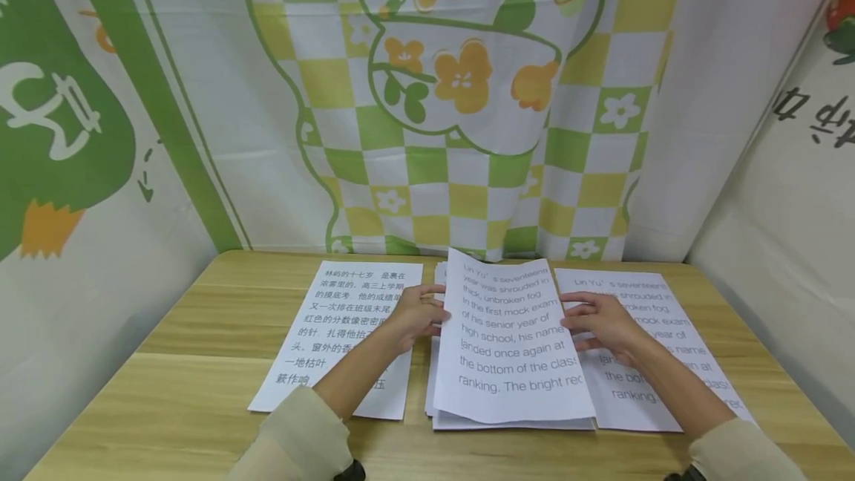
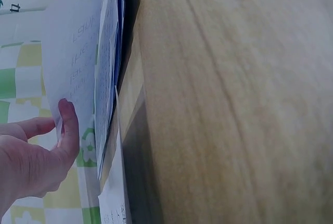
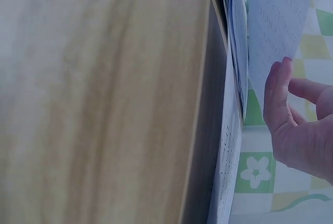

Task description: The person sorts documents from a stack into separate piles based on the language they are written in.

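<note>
White paper sheet (image 1: 508, 362) stands tilted up over the stack (image 1: 574, 424) at mid-worktop (image 1: 174, 370) and should handle as light, limp and easily creased. Left hand (image 1: 419, 314) pinches the left edge and right hand (image 1: 604, 325) the right, fingers narrow; grip both side edges lightly, at mid-height, to limit sagging.

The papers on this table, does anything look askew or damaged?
The middle pile looks slightly askew: sheet edges stick out unevenly at the left and bottom, beneath the raised top sheet. No damage stands out.
</note>
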Motion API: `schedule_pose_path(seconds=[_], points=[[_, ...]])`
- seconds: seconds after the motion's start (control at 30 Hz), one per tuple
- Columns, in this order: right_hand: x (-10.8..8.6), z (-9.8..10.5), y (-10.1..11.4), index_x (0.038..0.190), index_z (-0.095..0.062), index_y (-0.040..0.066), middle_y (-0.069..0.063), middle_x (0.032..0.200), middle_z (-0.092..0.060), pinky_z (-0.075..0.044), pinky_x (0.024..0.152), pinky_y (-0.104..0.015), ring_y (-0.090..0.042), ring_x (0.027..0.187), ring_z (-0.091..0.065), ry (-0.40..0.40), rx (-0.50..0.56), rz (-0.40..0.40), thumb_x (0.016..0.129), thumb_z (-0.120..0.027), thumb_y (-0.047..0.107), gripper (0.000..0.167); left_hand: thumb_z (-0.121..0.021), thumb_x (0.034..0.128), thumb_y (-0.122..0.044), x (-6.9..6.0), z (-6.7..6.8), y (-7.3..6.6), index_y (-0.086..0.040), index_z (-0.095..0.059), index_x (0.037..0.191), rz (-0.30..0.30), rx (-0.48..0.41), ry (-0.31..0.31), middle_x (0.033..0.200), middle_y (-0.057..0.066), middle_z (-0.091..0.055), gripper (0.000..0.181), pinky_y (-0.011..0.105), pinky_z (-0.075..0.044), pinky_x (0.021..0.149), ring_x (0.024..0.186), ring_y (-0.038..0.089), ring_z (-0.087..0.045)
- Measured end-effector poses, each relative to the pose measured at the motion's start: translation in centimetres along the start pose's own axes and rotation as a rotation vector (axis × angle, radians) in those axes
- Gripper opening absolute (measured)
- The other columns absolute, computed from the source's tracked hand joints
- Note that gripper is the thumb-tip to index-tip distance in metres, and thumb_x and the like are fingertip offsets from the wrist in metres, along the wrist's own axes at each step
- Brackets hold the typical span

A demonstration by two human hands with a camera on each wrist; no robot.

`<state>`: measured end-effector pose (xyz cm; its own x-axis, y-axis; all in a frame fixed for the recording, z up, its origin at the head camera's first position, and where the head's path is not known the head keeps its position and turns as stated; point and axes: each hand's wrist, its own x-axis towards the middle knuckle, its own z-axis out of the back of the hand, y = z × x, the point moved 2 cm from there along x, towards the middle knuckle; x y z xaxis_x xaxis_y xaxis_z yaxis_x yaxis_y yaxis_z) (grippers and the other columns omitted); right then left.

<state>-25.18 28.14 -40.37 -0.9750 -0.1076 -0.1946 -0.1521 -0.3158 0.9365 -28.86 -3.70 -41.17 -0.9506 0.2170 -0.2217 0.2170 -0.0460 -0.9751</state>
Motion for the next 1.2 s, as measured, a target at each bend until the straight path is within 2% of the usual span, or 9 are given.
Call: schedule_pose_path(seconds=[0.33,0.67,0.97,1.2], points=[[-0.6,0.9,-0.2,0.154,-0.04,-0.006,-0.019,0.122,-0.065,-0.066,0.075,-0.038,-0.017,0.094,-0.07,-0.019,-0.017,-0.003,0.098,-0.064,0.001,0.061,-0.063,0.0877,0.017,0.0,-0.4,-0.1,0.002,-0.051,0.148,-0.012,-0.007,0.015,0.113,0.022,-0.07,0.063,0.036,-0.064,0.075,0.081,0.021,-0.071],[-1.3,2.5,-0.6,0.157,-0.035,-0.004,-0.012,0.113,-0.062,-0.065,0.079,-0.039,-0.018,0.094,-0.069,-0.003,0.002,-0.044,0.098,-0.061,0.0,0.065,-0.067,0.0849,0.018,0.1,-1.7,-0.5,0.001,-0.05,0.148,-0.023,0.008,0.009,0.11,0.021,-0.07,0.067,0.033,-0.064,0.072,0.078,0.019,-0.069],[-1.7,4.0,-1.1,0.159,-0.031,-0.004,-0.01,0.113,-0.064,-0.065,0.077,-0.038,-0.018,0.094,-0.069,-0.002,0.006,-0.037,0.1,-0.059,0.0,0.066,-0.066,0.0857,0.018,0.0,-3.3,-1.0,0.001,-0.049,0.15,-0.027,0.009,0.042,0.101,0.015,-0.068,0.068,0.034,-0.065,0.072,0.076,0.018,-0.068],[-2.1,5.5,-1.3,0.16,-0.029,-0.003,-0.005,0.109,-0.065,-0.064,0.076,-0.038,-0.017,0.094,-0.068,0.022,0.012,-0.026,0.1,-0.061,0.003,0.068,-0.066,0.0865,0.017,0.2,-4.4,-1.1,-0.001,-0.049,0.15,-0.027,0.003,0.078,0.104,0.017,-0.07,0.068,0.037,-0.065,0.077,0.078,0.02,-0.07]])
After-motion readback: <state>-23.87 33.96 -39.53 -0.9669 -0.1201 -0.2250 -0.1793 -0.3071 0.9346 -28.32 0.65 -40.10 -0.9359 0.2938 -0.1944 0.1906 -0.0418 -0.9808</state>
